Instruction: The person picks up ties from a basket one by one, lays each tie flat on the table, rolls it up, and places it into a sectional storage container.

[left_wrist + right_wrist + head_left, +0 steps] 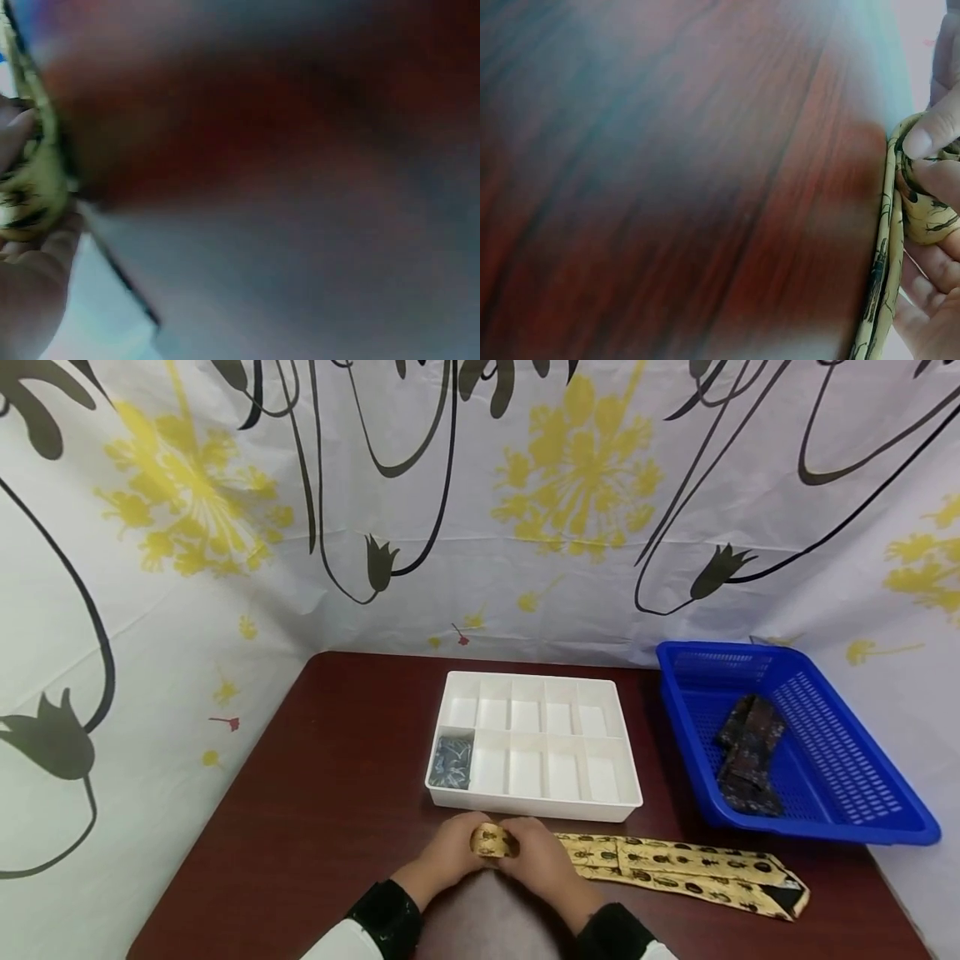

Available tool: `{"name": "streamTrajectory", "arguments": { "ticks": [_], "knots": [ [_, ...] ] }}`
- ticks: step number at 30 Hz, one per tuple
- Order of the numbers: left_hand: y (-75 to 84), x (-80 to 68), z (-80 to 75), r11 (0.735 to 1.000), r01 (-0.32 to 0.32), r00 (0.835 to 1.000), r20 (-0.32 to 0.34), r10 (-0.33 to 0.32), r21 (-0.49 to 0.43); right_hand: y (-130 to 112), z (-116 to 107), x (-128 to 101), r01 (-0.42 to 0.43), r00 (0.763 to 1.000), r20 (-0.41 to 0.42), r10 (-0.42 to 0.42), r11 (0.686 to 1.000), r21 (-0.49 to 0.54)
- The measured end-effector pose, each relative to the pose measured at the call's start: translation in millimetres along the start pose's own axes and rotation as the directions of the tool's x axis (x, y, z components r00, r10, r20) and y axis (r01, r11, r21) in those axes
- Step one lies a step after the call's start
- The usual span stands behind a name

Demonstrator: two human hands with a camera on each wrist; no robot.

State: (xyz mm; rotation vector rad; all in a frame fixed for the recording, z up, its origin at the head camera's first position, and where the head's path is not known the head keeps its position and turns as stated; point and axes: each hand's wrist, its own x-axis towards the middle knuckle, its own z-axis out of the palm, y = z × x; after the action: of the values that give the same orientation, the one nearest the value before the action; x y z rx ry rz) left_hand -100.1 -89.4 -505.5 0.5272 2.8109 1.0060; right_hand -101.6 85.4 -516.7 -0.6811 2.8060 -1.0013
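Note:
A yellow necktie [675, 858] printed with dark insects lies along the table's front, its pointed wide end to the right. Its left end is wound into a roll [492, 841] between both hands. My left hand [448, 850] grips the roll from the left, and my right hand [543, 866] holds its right side, where the flat length comes in. In the right wrist view, a thumb and fingers pinch the coiled necktie [930, 217]. The left wrist view is mostly blurred; part of the yellow roll [34, 195] shows at its left edge.
Just beyond the hands stands a white divided box [532, 806]; a folded or rolled grey-blue patterned cloth [452, 762] fills its front left compartment. At right, a blue basket [862, 833] contains dark patterned fabric [752, 756]. A patterned curtain [480, 527] hangs behind the dark red table [337, 760].

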Motion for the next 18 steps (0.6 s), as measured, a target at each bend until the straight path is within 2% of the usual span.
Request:
{"name": "streamTrajectory", "arguments": {
  "ticks": [3, 6, 9, 13, 18],
  "knots": [
    [-2.2, -0.7, 0.6, 1.000, -0.023, 0.999, -0.029, 0.023, 0.003, 1.1, -0.3, 0.4, -0.004, 1.000, 0.012, 0.005, 1.000, -0.007],
    [3.1, 1.2, -0.9, 0.994, -0.045, 0.999, -0.025, 0.047, 0.098, 1.6, -1.1, 0.5, -0.008, 1.000, 0.025, 0.008, 1.000, 0.001],
    [11.8, 4.4, -2.1, 0.976, -0.041, 0.999, 0.003, 0.041, 0.214, 2.5, -2.0, 0.0, -0.005, 1.000, 0.024, 0.005, 1.000, 0.010],
    [26.3, 8.8, -1.7, 0.934, 0.018, 0.998, 0.044, -0.037, 0.357, 3.4, -3.2, -1.3, 0.006, 1.000, 0.023, -0.006, 1.000, 0.004],
    [46.1, 11.9, 0.9, 0.847, 0.102, 0.985, 0.064, -0.158, 0.522, 3.5, -4.7, -1.3, -0.017, 0.999, 0.047, 0.016, 0.999, 0.035]
  ]
}}
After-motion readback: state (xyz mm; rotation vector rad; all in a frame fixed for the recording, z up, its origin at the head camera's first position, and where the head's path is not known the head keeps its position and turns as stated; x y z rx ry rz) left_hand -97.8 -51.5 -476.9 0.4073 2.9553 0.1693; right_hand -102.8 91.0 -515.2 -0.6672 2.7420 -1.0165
